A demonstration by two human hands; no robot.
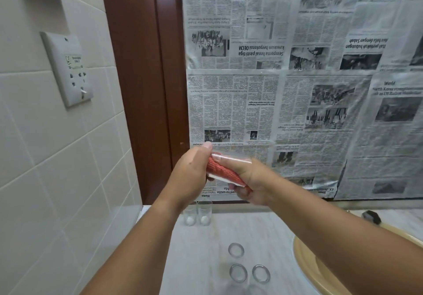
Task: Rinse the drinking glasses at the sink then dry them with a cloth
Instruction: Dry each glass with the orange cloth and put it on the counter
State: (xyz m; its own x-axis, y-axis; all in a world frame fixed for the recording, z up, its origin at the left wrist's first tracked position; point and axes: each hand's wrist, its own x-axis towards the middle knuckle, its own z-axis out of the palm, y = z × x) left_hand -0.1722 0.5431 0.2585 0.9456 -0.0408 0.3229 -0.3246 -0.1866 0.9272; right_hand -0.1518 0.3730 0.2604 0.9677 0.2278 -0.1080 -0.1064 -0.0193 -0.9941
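Note:
A clear drinking glass [231, 157] lies tilted in the air between both hands, with a red ribbed cloth [223, 171] stuffed inside it. My left hand [191, 169] grips the glass at its left end, thumb on top. My right hand [251, 180] holds the cloth and the glass from the right and below. Two upright glasses [198, 214] stand at the back of the counter under my hands. Three more glasses [238, 272] stand nearer, seen from above.
The pale counter [206, 249] runs between a tiled wall with a socket plate [68, 70] on the left and a yellow sink [306, 269] on the right. A dark tap knob [372, 217] sits behind the sink. Newspaper [297, 88] covers the back wall.

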